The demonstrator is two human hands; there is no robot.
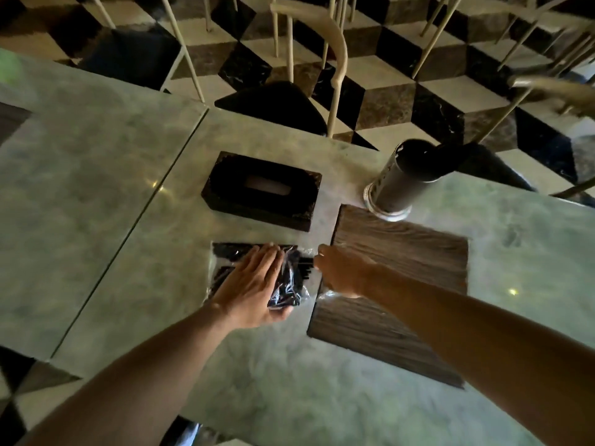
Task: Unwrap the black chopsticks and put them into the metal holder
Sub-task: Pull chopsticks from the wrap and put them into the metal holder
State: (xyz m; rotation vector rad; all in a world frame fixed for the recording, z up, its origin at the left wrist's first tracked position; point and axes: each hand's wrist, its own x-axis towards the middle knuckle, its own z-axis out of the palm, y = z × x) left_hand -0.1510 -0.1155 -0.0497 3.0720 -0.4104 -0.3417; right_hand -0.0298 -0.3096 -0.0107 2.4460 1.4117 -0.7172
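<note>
Marble table (322,397): chopsticks (225,252), holder (397,185), board (402,284).

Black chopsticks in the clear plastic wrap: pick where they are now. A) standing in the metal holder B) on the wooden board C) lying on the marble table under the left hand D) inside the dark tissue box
C: the black chopsticks in clear plastic wrap lie on the marble table, with the left hand pressed flat on them.

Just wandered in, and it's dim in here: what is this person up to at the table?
They are unwrapping a pack of black chopsticks in clear plastic. The left hand presses the pack flat on the table while the right hand pulls at its end. The metal holder stands beyond, next to a wooden board.
</note>
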